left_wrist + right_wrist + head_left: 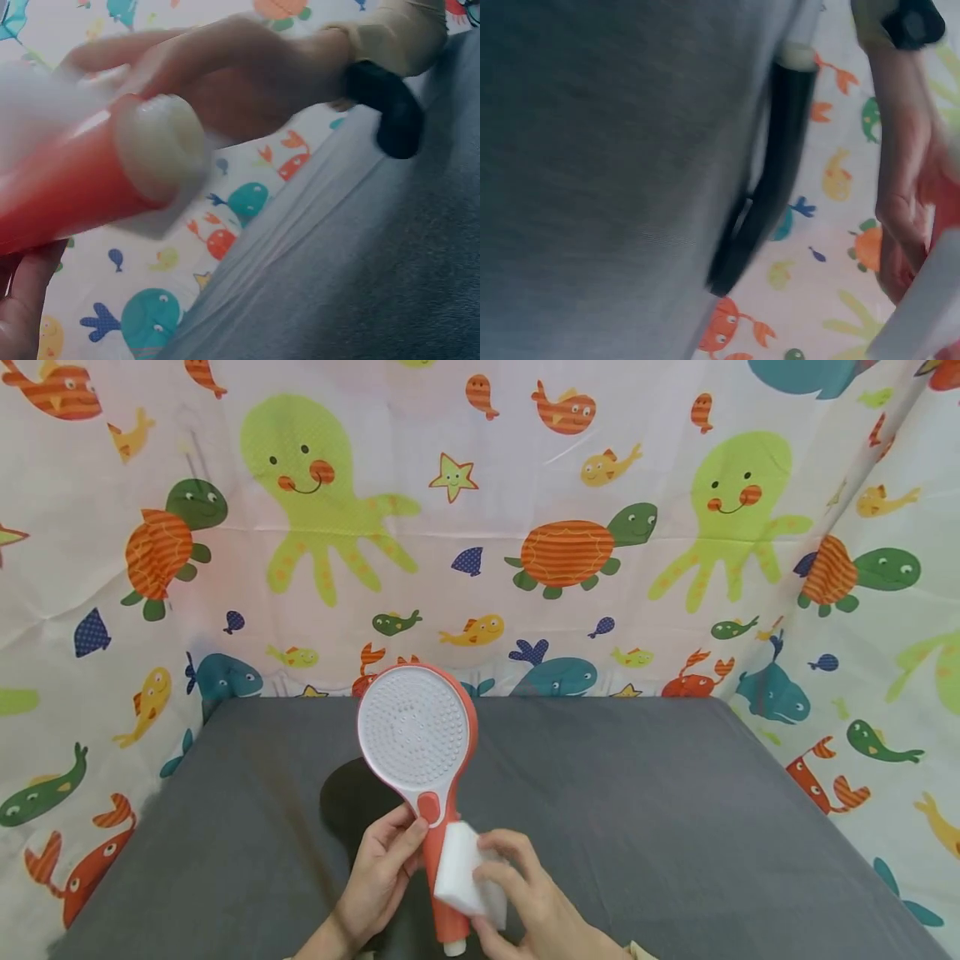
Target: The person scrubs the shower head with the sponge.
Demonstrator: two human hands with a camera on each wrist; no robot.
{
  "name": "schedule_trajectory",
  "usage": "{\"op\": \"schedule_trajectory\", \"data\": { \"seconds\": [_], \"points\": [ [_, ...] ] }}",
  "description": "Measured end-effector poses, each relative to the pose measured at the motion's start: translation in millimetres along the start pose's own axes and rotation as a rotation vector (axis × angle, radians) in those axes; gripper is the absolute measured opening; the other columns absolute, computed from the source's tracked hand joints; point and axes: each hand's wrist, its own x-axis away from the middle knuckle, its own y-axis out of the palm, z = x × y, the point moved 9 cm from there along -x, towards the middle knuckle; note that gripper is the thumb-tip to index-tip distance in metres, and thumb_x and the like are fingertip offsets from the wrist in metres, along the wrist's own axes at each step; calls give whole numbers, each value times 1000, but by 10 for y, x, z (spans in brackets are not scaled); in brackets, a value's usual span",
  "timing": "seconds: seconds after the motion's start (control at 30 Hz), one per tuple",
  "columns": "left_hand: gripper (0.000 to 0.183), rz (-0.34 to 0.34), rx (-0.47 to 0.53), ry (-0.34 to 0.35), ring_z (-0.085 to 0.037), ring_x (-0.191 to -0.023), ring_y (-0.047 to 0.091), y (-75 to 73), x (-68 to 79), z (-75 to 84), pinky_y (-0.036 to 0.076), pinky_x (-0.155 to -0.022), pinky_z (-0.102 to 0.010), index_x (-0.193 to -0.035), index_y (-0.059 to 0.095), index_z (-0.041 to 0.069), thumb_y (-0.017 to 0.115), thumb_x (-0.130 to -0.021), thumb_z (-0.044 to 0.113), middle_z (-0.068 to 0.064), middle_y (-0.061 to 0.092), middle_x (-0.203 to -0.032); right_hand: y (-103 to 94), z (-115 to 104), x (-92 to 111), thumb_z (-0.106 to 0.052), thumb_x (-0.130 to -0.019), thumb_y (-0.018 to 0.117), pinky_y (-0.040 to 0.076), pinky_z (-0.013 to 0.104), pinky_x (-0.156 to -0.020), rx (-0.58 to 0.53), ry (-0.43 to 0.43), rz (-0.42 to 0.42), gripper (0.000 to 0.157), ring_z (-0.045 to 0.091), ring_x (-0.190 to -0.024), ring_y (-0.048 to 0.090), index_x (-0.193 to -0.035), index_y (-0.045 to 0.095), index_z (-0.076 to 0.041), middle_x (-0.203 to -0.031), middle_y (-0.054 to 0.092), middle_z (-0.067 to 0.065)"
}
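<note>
A shower head [412, 727] with a coral-red body and white spray face stands up in front of me, face toward the head view. My left hand [386, 868] grips it at the top of the handle, thumb just below the red button. With bent fingers and thumb, my right hand [536, 897] holds a white sponge block [459, 868] against the handle's right side. The handle's pale lower end [172, 146] looms close in the left wrist view, where the block is blurred. At the right wrist view's edge, the block [922, 307] partly shows.
Behind my left hand a black shower head [348, 797] lies on the dark grey cloth-covered table [637, 810]. Its handle [776, 172] shows in the right wrist view. A white curtain [420, 577] printed with sea animals encloses the back and both sides.
</note>
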Motion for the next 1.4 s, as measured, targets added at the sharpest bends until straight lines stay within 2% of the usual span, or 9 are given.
{"op": "schedule_trajectory", "data": {
  "seconds": [0.17, 0.3, 0.43, 0.57, 0.7, 0.9, 1.1, 1.2, 1.4],
  "points": [
    [31, -36, -9, 0, -22, -103, 60, 89, 42, -78, 53, -80, -36, -125, 46, -13, 32, -97, -8, -15, 57, -116, -199, 179, -262, -16, -90, 57, 45, 29, -78, 52, 164, 205, 30, 30, -101, 41, -103, 45, 8, -111, 37, 25],
    [31, -58, -11, 24, -24, -102, 60, 131, 42, -68, 53, -80, -39, -124, 46, -14, 32, -97, -10, -16, 57, -114, -317, 228, -380, -12, -88, 61, 49, 29, -79, -1, 245, 257, 31, 27, -101, 40, -104, 45, 10, -109, 38, 24],
    [30, -28, -74, 53, -21, -99, 61, 80, 10, 13, 53, -79, -37, -122, 48, -14, 34, -96, -10, -15, 59, -112, -226, 148, -331, -11, -87, 60, 49, 29, -73, -80, 218, 124, 29, 24, -98, 43, -104, 46, 8, -107, 40, 22],
    [26, 30, -159, 96, -17, -93, 61, -17, -20, 143, 54, -77, -35, -118, 50, -14, 39, -95, -9, -12, 61, -104, -19, 57, -90, -13, -87, 60, 47, 25, -72, -137, 192, -55, 27, 21, -98, 43, -105, 46, 2, -109, 38, 17],
    [25, 53, -193, 125, -15, -90, 60, -55, -31, 209, 54, -76, -35, -117, 51, -15, 42, -94, -10, -10, 61, -101, 64, 39, 73, -15, -87, 60, 47, 23, -74, -136, 179, -98, 27, 21, -99, 43, -104, 46, 0, -110, 36, 16],
    [26, 24, -188, 97, -17, -95, 61, 24, 8, 76, 54, -77, -36, -118, 49, -16, 42, -94, -9, -11, 61, -106, -182, 8, -273, -14, -89, 58, 47, 27, -76, -77, 129, 136, 31, 27, -97, 44, -104, 45, 10, -107, 38, 24],
    [28, -12, -149, 97, -16, -97, 61, 117, 16, 47, 53, -80, -36, -119, 53, -7, 42, -94, -10, -10, 61, -108, -320, 195, -407, -6, -89, 59, 47, 25, -87, -159, 194, 331, 38, 24, -103, 45, -110, 38, 18, -112, 34, 28],
    [30, -35, -132, 104, -18, -100, 59, 135, 3, 81, 52, -82, -36, -124, 45, -11, 37, -95, -11, -13, 58, -112, -239, 231, -330, -9, -90, 60, 48, 28, -85, -146, 186, 273, 38, 25, -103, 45, -111, 41, 15, -113, 36, 27],
    [37, 56, -31, -10, -23, -117, 47, 3, -1, 77, 43, -97, -33, -136, 28, -8, 28, -100, 0, -18, 45, -130, 171, 131, 9, -20, -89, 61, 49, 30, -76, -8, 110, -52, 34, 26, -101, 48, -112, 49, 1, -119, 39, 22]
  ]
}}
